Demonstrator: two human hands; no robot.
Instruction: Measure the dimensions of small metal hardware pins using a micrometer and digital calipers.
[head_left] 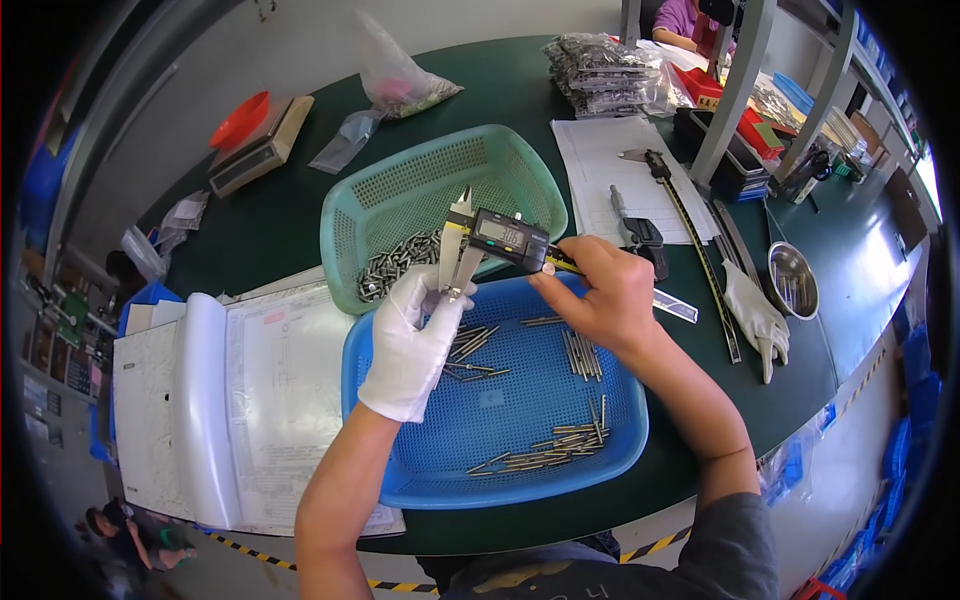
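Note:
My right hand [605,290], bare, grips a digital caliper [507,236] by its beam, with the thumb near the slider. In a white glove, my left hand [402,345] pinches a small metal pin [453,293] at the caliper's lower jaws; the fingers hide most of the pin. Both hands are above the near edge of a green basket [343,215], where many short metal pins [392,266] lie heaped. Below them is a blue basket [490,415] with slim metal pins [550,450] in separate groups.
An open binder [275,390] lies left of the baskets. To the right are a micrometer [640,232], a second caliper [657,170], a white glove [755,310] and a steel bowl [808,285]. Behind stand a scale [262,150] and stacked bags [605,75]. Another person [680,22] sits beyond.

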